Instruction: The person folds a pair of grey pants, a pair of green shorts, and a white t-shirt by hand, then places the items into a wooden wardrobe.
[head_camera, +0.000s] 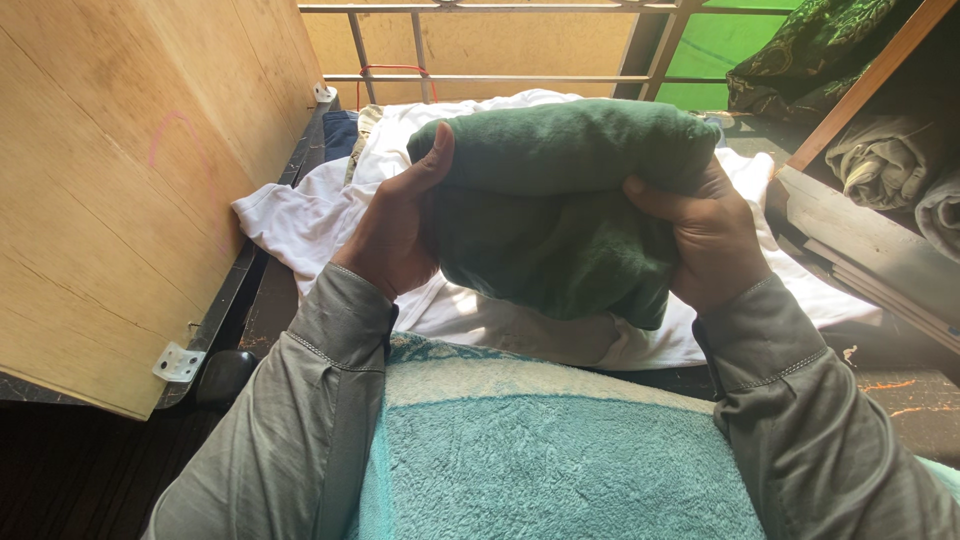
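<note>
Held item: dark green folded cloth (560, 200), bundled thick, raised above the white cloth and gripped at both ends.
Left hand (395, 225): closed on the bundle's left end, thumb up over the top fold, fingers hidden behind the fabric.
Right hand (715, 235): closed on the bundle's right end, thumb pressed into the front, fingers wrapped behind.
Sleeves: 2 grey-green shirt sleeves (300, 420), cuffs at the wrists.
Beneath: white cloth (300, 225), spread and rumpled on the dark surface.
Foreground: teal fleecy towel (540, 460), between the forearms.
Left side: plywood panel (110, 180), with a small metal corner bracket (178, 362) at its lower edge.
Right side: 2 rolled grey cloths (885, 155) in a wooden shelf.
Background: metal railing (480, 75), patterned green fabric (810, 50) at upper right.
</note>
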